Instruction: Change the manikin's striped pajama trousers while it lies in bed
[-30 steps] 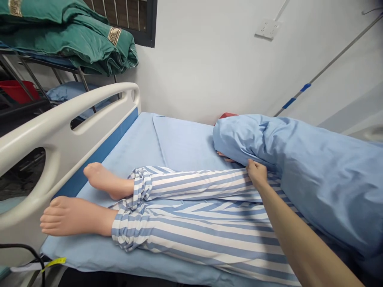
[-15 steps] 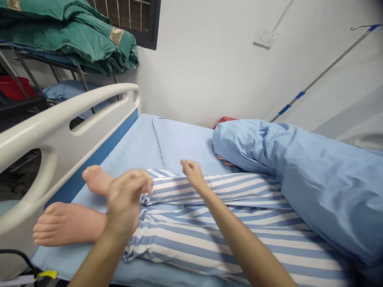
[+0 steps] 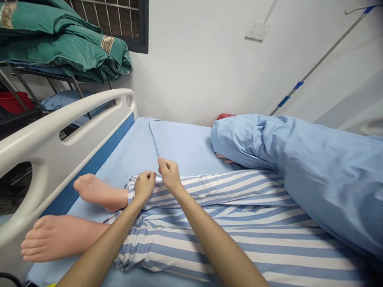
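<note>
A manikin's legs in blue-and-white striped pyjama trousers [image 3: 227, 223] lie along the bed, with two bare feet [image 3: 54, 237] at the left. My left hand [image 3: 145, 185] is closed on the far trouser leg, a little above its cuff. Just to the right, my right hand [image 3: 169, 173] is closed at the far edge of the same leg, its fingertips turned away from me. A small stretch of striped cloth shows between the two fists. The near trouser leg is bunched at its cuff, under my left forearm.
A white footboard [image 3: 89, 115] rises at the left. A blue quilt [image 3: 299, 159] is heaped at the right, with a manikin's fingers [image 3: 226, 158] under its edge. Light blue sheet [image 3: 185, 139] covers the bed. An IV pole [image 3: 323, 57] and green bedding [image 3: 74, 44] stand behind.
Both hands have come together over the far trouser leg: the left moved right and away from the feet, the right moved left. The far foot and cuff are now uncovered. My view shifted slightly.
</note>
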Tool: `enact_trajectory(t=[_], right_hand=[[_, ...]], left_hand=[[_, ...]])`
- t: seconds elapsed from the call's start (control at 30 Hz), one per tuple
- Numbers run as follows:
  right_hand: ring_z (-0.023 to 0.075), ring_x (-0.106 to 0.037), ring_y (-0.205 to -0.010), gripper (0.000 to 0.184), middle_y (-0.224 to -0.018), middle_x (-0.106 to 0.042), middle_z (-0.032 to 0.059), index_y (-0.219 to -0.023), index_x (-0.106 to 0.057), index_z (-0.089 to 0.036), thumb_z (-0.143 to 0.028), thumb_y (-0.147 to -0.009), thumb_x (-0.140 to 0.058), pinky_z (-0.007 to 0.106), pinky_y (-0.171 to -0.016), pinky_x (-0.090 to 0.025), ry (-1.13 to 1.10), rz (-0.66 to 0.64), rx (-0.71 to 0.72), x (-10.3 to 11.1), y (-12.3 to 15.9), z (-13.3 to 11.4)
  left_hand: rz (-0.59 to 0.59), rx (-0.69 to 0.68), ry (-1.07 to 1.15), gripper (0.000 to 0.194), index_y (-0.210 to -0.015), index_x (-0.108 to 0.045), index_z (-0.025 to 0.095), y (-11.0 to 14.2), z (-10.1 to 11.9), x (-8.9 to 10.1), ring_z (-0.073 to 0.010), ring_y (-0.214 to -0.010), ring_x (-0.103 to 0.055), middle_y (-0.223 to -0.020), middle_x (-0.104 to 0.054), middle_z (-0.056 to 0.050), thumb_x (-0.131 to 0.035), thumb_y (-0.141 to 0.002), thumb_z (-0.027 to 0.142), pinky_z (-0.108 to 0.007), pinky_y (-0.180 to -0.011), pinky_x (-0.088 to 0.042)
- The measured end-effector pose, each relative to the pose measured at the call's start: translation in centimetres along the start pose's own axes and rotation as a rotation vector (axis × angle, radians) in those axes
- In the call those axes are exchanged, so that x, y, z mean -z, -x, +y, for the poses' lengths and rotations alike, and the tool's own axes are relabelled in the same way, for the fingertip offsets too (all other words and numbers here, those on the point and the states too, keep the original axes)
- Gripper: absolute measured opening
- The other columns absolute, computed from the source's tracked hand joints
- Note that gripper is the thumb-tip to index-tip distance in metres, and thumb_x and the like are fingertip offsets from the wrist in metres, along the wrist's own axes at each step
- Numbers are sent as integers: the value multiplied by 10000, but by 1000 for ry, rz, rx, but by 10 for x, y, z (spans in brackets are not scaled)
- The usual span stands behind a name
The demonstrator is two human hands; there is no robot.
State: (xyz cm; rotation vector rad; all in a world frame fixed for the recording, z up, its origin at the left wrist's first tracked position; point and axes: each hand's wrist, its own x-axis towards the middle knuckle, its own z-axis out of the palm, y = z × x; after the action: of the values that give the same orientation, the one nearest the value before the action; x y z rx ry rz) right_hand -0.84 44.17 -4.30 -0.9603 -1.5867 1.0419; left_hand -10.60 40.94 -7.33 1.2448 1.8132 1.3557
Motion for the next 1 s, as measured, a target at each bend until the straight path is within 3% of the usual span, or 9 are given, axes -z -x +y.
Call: enact_trajectory(t=[0.17, 0.3, 0.47, 0.6, 0.73, 0.9, 1.0], right_hand=[[99, -308, -500, 457, -481, -300, -41, -498, -331, -198, -491, -843, -392, 250, -503, -260, 88, -35, -76, 22, 4, 14], [100, -318, -512, 464, -499, -325, -40, -520, -349, -196, -507, -863, -370, 246, -513, -275, 56, -65, -9, 35, 6, 20], [99, -346, -490, 475, -475, -355, -37, -504, -373, -194, -527, -842, -398, 247, -513, -293, -27, -2, -88, 55, 3, 25], [86, -297, -438, 481, -443, -318, -54, -512, -353, -202, -559, -832, -401, 242, -471, -280, -211, 97, -136, 75, 0, 33], [88, -317, -444, 506, -444, -353, -42, -502, -384, -196, -590, -818, -408, 240, -464, -280, -114, 107, -133, 99, 1, 37], [86, -318, -441, 502, -447, -347, -47, -524, -394, -194, -581, -845, -382, 234, -464, -274, -75, 89, -81, 129, 1, 34], [91, -339, -457, 512, -454, -371, -37, -509, -399, -193, -592, -831, -389, 238, -472, -282, 6, 75, -89, 143, 1, 37]], left_hand=[[-70, -61, 29, 308, -476, -393, 199, -2, 8, -19, -103, -496, -376, -447, -376, 58, -423, -755, 325, -238, -528, -287], [-124, -127, -43, 293, -466, -407, 194, -2, 15, -30, -99, -489, -364, -440, -391, 58, -453, -736, 298, -238, -519, -267], [-61, -2, 207, 305, -474, -431, 195, 4, 30, -49, -94, -477, -398, -449, -430, 55, -463, -745, 330, -230, -526, -329], [-40, 34, 208, 316, -470, -423, 196, 13, 39, -69, -88, -449, -374, -430, -409, 61, -470, -750, 334, -231, -499, -314], [-22, -27, 228, 321, -464, -418, 195, 12, 48, -88, -88, -473, -392, -442, -423, 56, -470, -753, 323, -228, -527, -331], [-22, -6, 176, 307, -456, -432, 195, 6, 61, -113, -94, -470, -388, -422, -411, 53, -473, -743, 298, -238, -525, -311], [-80, -55, 236, 331, -466, -418, 201, 11, 69, -129, -99, -481, -404, -438, -425, 48, -428, -772, 324, -237, -541, -332]])
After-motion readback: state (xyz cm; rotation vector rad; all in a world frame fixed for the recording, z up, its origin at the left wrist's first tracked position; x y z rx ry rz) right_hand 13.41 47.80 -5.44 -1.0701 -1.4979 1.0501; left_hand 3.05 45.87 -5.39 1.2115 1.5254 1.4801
